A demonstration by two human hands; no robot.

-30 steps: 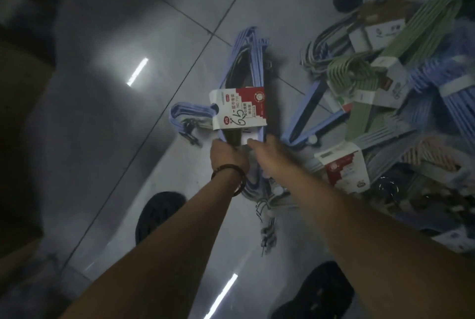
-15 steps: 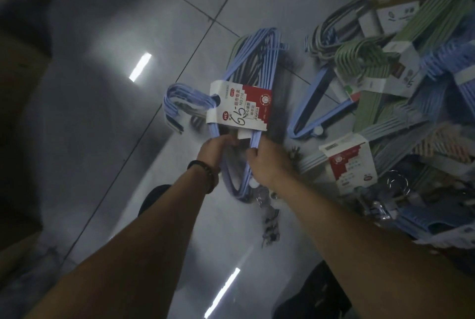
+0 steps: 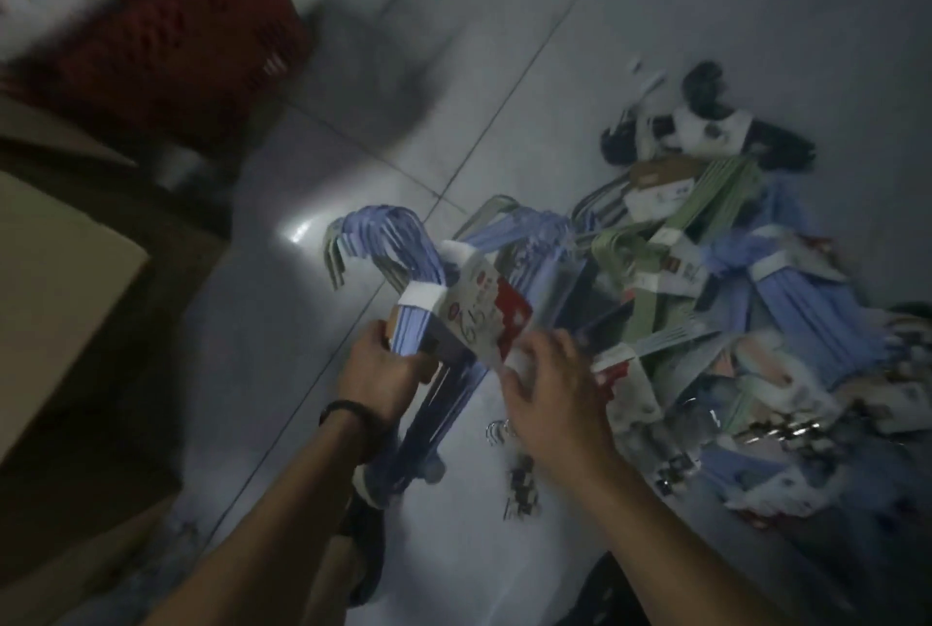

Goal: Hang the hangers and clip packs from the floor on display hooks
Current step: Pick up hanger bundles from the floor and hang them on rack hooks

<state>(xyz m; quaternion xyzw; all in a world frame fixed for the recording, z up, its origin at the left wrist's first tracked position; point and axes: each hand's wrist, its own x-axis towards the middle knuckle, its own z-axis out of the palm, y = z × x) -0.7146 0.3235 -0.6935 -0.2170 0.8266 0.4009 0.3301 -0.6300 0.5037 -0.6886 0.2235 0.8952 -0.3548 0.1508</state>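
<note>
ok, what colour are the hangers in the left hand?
Light blue hangers, gripped by the left hand; head view, the only one.

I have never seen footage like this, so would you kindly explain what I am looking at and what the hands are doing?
There is no machine here: a person wears a camera on the head, looking down at their own bare arms. The left hand, with a dark band at its wrist, grips a bundle of blue hangers wrapped in a red and white label. The right hand touches that label's lower edge. On the grey tiled floor to the right lies a pile of more hanger packs, blue and green. The picture is blurred.
</note>
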